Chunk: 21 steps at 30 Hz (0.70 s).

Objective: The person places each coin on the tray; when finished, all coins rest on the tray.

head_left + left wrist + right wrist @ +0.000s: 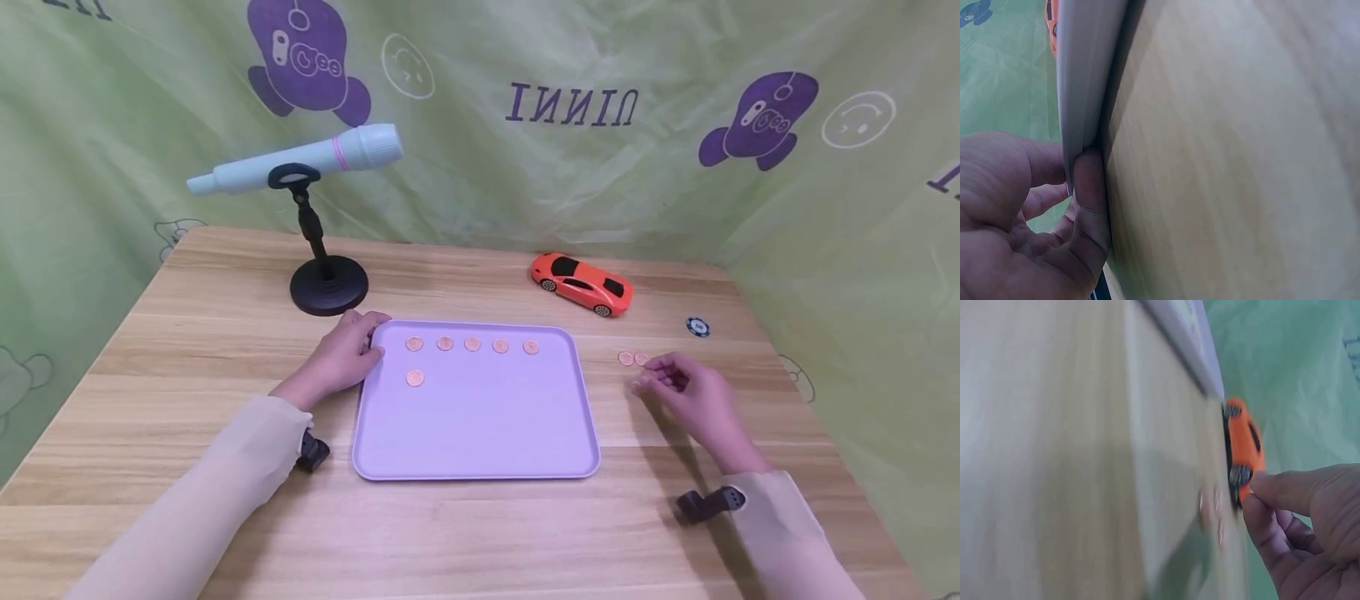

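Note:
A lilac tray (495,425) lies on the wooden table; my left hand (341,354) grips its upper left corner. In the left wrist view, the tray's edge (1088,69) sits between the thumb and a finger underneath. Several copper coins (472,343) form a row along the tray's far side, with one more coin (415,377) below the leftmost. Right of the tray, my right hand (697,404) is over the table, thumb and forefinger pinched together on what looks like a coin, mostly hidden. Loose copper coins (626,358) lie just beyond its fingertips, blurred in the right wrist view.
An orange toy car (581,284) stands behind the tray, and a dark poker chip (697,327) lies at the right. At the back left, a black stand (328,285) bears a light blue microphone-shaped object (300,162). A green printed curtain (480,183) hangs behind the table.

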### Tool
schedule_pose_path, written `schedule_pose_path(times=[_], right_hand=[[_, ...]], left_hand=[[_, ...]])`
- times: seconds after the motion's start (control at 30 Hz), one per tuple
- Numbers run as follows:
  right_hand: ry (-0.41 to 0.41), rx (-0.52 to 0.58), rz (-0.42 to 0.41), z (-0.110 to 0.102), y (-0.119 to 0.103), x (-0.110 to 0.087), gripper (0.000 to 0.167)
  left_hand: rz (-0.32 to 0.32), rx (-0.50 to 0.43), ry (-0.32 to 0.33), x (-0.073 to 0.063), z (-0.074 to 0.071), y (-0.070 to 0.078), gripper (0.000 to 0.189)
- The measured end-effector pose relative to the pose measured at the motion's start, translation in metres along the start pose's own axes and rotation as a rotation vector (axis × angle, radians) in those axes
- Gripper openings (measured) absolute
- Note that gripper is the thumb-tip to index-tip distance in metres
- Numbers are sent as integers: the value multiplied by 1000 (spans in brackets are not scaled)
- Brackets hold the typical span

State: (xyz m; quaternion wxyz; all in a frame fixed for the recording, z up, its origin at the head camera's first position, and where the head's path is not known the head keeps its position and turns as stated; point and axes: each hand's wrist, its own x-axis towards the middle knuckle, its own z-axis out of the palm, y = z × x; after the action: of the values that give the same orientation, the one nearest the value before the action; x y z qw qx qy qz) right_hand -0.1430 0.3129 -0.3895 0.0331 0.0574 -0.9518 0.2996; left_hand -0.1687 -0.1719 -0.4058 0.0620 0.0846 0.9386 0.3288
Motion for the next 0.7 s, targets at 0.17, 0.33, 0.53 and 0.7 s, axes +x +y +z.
schedule_pose_path(times=[0.17,0.33,0.53,0.7], right_hand=[[-67,61,-56,14,-24,15,22],[-174,112,-54,34,-56,31,22],[-231,244,-132,65,-92,45,21],[-288,342,-184,90,-118,54,19]], left_hand=[[-1,5,-3,1,1,-2,47],[2,13,6,1,1,-3,47],[11,5,7,1,0,-1,47],[6,6,6,1,0,-2,47]])
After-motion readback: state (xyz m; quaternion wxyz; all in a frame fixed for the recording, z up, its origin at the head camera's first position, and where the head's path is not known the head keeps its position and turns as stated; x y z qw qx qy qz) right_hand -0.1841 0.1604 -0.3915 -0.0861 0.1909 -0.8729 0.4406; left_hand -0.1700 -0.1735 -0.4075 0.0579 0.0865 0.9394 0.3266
